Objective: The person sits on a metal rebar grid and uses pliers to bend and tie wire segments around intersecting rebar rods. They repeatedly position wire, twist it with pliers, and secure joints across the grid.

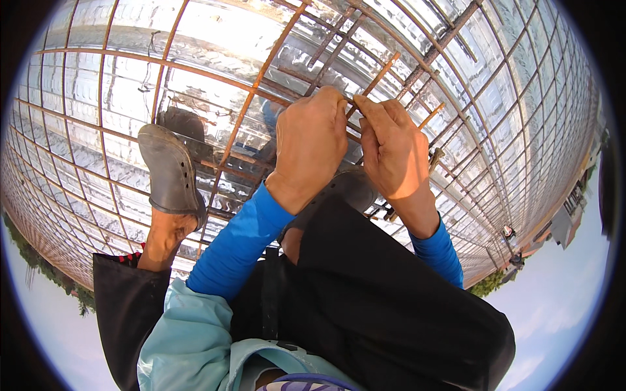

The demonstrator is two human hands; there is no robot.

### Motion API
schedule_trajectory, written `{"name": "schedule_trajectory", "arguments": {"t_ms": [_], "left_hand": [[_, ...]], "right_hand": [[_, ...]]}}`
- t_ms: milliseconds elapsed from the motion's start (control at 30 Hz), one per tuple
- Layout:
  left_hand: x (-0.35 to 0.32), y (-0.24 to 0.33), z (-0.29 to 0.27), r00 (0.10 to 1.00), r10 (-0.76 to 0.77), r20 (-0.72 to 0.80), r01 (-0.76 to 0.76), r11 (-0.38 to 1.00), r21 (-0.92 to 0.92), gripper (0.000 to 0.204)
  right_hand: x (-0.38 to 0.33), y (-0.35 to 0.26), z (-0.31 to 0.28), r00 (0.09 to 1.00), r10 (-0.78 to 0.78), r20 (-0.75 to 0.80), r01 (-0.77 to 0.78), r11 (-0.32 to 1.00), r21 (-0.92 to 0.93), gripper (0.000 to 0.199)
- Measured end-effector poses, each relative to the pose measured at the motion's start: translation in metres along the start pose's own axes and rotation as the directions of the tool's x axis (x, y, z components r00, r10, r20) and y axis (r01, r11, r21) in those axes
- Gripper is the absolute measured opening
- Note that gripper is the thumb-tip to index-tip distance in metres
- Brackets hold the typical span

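Note:
My left hand (312, 140) is closed, its thumb and fingertips pressed together over crossing rebar (375, 77). Close on its right, my right hand (396, 146) pinches with thumb and forefinger. Between the two sets of fingertips shows a short bit of thin dark wire (350, 100); most of it is hidden by my fingers. The rusty bars cross and overlap right beneath both hands. Beside my right wrist sits a small brownish metal piece (435, 158), whose kind I cannot make out.
A rebar grid (254, 88) spreads all around over shiny, wrinkled sheeting (215, 29). My left foot in a grey clog (168, 168) stands on the bars; the other clog (352, 189) is partly behind my knee. Loose thin wire (147, 68) lies at upper left. Far right is a distant person (508, 231).

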State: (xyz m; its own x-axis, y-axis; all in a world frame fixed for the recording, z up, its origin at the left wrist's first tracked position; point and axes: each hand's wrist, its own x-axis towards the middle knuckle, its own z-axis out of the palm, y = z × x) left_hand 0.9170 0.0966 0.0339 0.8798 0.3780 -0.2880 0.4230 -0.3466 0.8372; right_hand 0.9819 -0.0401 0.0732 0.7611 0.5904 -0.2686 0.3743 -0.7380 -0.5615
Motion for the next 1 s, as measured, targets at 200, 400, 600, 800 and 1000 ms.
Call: {"name": "schedule_trajectory", "arguments": {"t_ms": [200, 400, 600, 800, 1000], "left_hand": [[0.001, -0.007, 0.000, 0.998, 0.036, -0.055, -0.031, 0.997, 0.077, 0.005], [0.004, 0.000, -0.002, 0.999, -0.041, -0.016, 0.041, 0.999, -0.001, 0.010], [-0.005, -0.003, -0.008, 0.999, -0.039, -0.011, 0.038, 0.998, -0.057, 0.011], [-0.004, -0.016, -0.047, 0.982, -0.070, -0.178, 0.076, 0.997, 0.029, 0.014], [0.011, -0.027, -0.071, 0.983, -0.010, -0.182, 0.044, 0.982, 0.184, 0.014]], "right_hand": [[0.005, -0.005, -0.009, 0.999, -0.045, 0.004, 0.045, 0.994, -0.103, 0.020], [-0.003, -0.014, -0.004, 0.999, -0.033, -0.021, 0.032, 0.997, -0.074, 0.019], [-0.003, -0.006, -0.009, 1.000, 0.010, -0.020, -0.010, 0.999, -0.032, 0.019], [0.015, 0.024, -0.005, 0.992, -0.056, -0.115, 0.044, 0.994, -0.103, 0.015], [0.042, 0.030, 0.021, 0.987, -0.116, -0.113, 0.101, 0.987, -0.125, 0.011]]}}
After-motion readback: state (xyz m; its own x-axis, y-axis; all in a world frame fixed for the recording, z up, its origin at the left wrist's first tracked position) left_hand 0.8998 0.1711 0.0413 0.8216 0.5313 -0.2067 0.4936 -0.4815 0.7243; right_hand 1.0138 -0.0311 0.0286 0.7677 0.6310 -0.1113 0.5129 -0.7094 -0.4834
